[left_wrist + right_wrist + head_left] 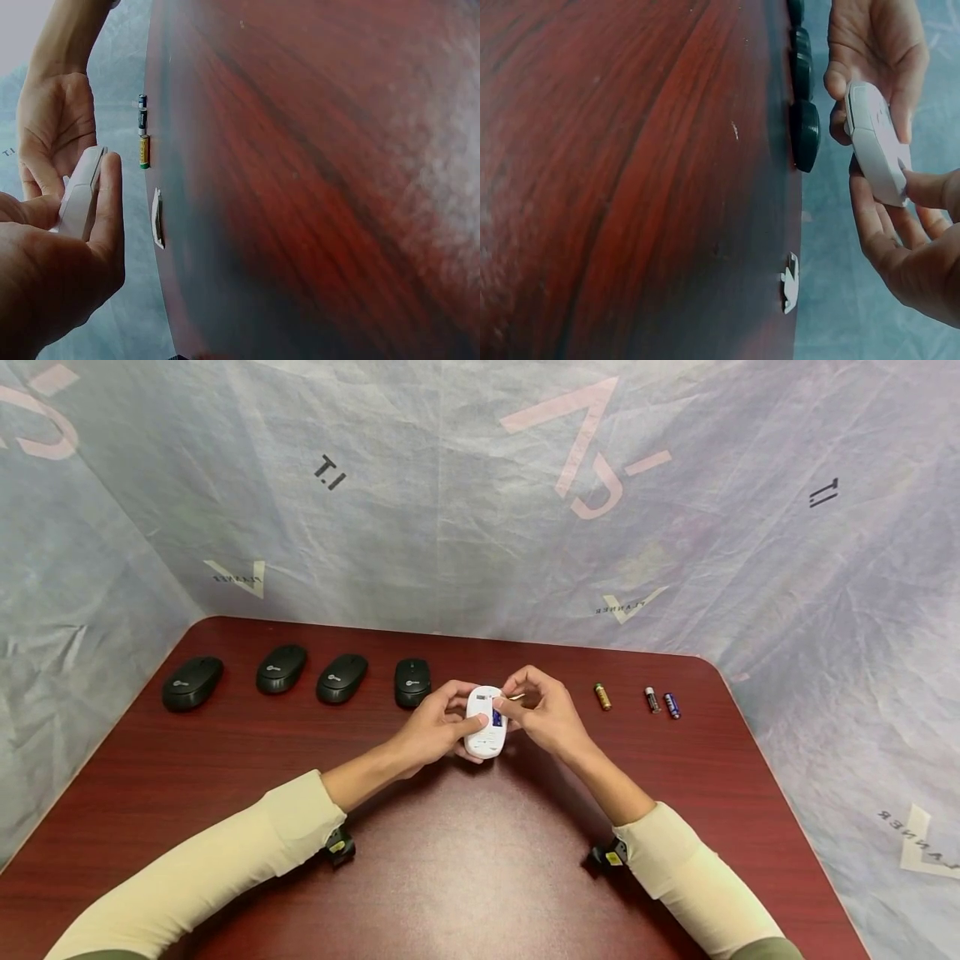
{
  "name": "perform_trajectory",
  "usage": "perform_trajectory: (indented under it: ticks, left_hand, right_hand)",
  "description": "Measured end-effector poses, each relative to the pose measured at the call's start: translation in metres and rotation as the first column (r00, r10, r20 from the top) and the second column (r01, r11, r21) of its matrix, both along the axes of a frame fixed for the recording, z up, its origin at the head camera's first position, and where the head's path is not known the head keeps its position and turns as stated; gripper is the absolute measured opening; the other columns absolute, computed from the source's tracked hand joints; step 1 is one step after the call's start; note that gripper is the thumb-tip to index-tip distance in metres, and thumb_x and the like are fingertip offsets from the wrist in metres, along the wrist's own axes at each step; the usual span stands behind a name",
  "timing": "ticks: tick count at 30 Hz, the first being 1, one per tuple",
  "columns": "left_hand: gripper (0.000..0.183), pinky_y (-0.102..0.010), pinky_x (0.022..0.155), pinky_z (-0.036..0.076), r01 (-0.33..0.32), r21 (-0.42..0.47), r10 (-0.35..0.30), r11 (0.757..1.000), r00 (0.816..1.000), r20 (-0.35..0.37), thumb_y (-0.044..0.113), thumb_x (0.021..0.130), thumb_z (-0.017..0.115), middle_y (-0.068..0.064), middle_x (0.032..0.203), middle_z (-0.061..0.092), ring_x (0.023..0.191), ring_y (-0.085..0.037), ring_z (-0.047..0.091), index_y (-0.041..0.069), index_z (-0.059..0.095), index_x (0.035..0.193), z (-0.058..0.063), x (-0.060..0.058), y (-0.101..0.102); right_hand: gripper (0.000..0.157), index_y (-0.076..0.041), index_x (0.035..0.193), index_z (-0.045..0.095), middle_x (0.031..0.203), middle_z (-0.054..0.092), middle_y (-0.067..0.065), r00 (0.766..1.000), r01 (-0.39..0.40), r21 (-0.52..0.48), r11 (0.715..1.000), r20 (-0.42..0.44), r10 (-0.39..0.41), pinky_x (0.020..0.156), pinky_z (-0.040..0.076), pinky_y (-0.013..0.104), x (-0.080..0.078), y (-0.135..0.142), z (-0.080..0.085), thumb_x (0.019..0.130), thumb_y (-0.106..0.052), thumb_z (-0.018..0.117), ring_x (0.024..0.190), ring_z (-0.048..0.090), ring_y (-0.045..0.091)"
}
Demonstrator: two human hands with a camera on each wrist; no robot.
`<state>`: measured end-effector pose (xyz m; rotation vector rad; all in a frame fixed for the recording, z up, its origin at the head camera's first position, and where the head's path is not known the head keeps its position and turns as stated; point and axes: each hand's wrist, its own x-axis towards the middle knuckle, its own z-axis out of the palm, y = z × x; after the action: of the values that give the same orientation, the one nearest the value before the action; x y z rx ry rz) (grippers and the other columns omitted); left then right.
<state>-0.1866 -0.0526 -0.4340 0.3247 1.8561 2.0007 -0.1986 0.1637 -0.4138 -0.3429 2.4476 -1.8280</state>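
Observation:
Both hands hold a white computer mouse above the table, its underside turned up. My left hand grips it from the left, thumb across the underside and fingers behind. Something blue shows in the open battery slot. My right hand is on the other side, its thumb tip pressing at the slot's upper end. In the right wrist view, that thumb and the fingers pinch the mouse's edge. A small white cover piece lies on the table beyond the hands.
Black mice stand in a row at the back left, the nearest one close to my left hand. To the right lie a yellow-green battery, a black-and-silver battery and a blue battery. A printed cloth hangs behind the table.

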Motion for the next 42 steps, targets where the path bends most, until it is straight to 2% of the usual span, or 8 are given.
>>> perform_trajectory:
  ticks: [15,21,25,30,33,36,39,42]
  left_hand:
    - [0.051,-0.05,0.077,0.075,0.023,0.003,-0.023,1.0,0.999,0.029,0.001,0.11,0.067,-0.03,0.141,0.064,0.098,-0.026,0.079,-0.001,0.046,0.157,-0.001,-0.002,-0.002]
    - [0.052,-0.051,0.077,0.075,0.018,0.011,-0.018,1.0,0.999,0.036,-0.001,0.109,0.068,-0.03,0.141,0.064,0.097,-0.025,0.079,0.0,0.047,0.157,-0.001,-0.001,-0.002]
    - [0.052,-0.051,0.076,0.075,0.006,0.024,-0.007,1.0,0.999,0.039,-0.001,0.109,0.068,-0.029,0.139,0.065,0.096,-0.025,0.079,0.0,0.048,0.157,0.0,-0.001,-0.002]
    - [0.052,-0.051,0.075,0.075,0.0,0.028,-0.001,1.0,0.999,0.04,-0.001,0.109,0.068,-0.03,0.138,0.065,0.095,-0.025,0.079,0.001,0.049,0.157,0.0,-0.002,-0.003]
    - [0.052,-0.05,0.076,0.075,0.003,0.023,-0.005,1.0,0.999,0.048,-0.001,0.109,0.068,-0.03,0.139,0.064,0.096,-0.025,0.079,0.002,0.049,0.157,-0.001,-0.001,-0.003]
    - [0.052,-0.051,0.075,0.075,0.001,0.02,-0.003,1.0,0.998,0.057,-0.001,0.109,0.069,-0.029,0.139,0.064,0.096,-0.025,0.079,0.003,0.049,0.157,-0.002,0.0,-0.003]
    - [0.052,-0.051,0.075,0.075,0.001,0.021,-0.002,1.0,0.998,0.056,-0.001,0.109,0.068,-0.029,0.14,0.065,0.097,-0.025,0.079,0.002,0.049,0.157,-0.003,0.0,-0.004]
    - [0.052,-0.051,0.076,0.075,0.002,0.022,-0.003,1.0,0.999,0.054,-0.001,0.109,0.068,-0.029,0.14,0.064,0.097,-0.026,0.079,0.003,0.049,0.157,-0.002,0.0,-0.004]
  right_hand:
    - [0.017,0.004,0.117,0.07,0.118,0.078,0.026,0.998,-0.056,0.063,0.996,0.014,0.056,0.075,0.075,0.041,0.0,0.005,0.003,0.104,-0.003,0.079,0.088,0.082,0.025]
    - [0.015,0.004,0.117,0.07,0.117,0.078,0.025,0.997,-0.074,0.056,0.996,0.024,0.073,0.078,0.075,0.046,-0.001,0.008,0.004,0.106,-0.004,0.077,0.09,0.081,0.024]
    - [0.014,0.004,0.118,0.071,0.119,0.078,0.026,0.997,-0.078,0.064,0.995,0.026,0.076,0.08,0.074,0.053,-0.007,0.013,0.007,0.108,-0.006,0.074,0.096,0.081,0.028]
    - [0.019,0.005,0.121,0.073,0.118,0.079,0.029,0.999,-0.034,0.14,0.99,0.007,0.033,0.083,0.074,0.052,-0.022,0.027,0.005,0.11,-0.01,0.072,0.107,0.081,0.043]
    - [0.022,0.005,0.124,0.074,0.115,0.08,0.027,0.999,-0.005,0.205,0.979,0.039,-0.003,0.085,0.074,0.048,-0.031,0.037,-0.002,0.11,-0.012,0.073,0.105,0.08,0.043]
    - [0.023,0.002,0.126,0.075,0.112,0.081,0.02,0.996,0.001,0.277,0.961,0.081,-0.024,0.083,0.072,0.04,-0.038,0.044,-0.011,0.109,-0.014,0.075,0.098,0.079,0.033]
    - [0.022,-0.003,0.123,0.079,0.104,0.083,0.013,0.997,0.01,0.374,0.927,0.069,-0.039,0.073,0.065,0.029,-0.043,0.047,-0.019,0.107,-0.017,0.079,0.085,0.076,0.024]
    - [0.02,-0.009,0.12,0.082,0.097,0.084,0.01,0.999,0.025,0.468,0.883,0.017,-0.038,0.069,0.056,0.026,-0.046,0.046,-0.022,0.105,-0.021,0.081,0.079,0.073,0.02]
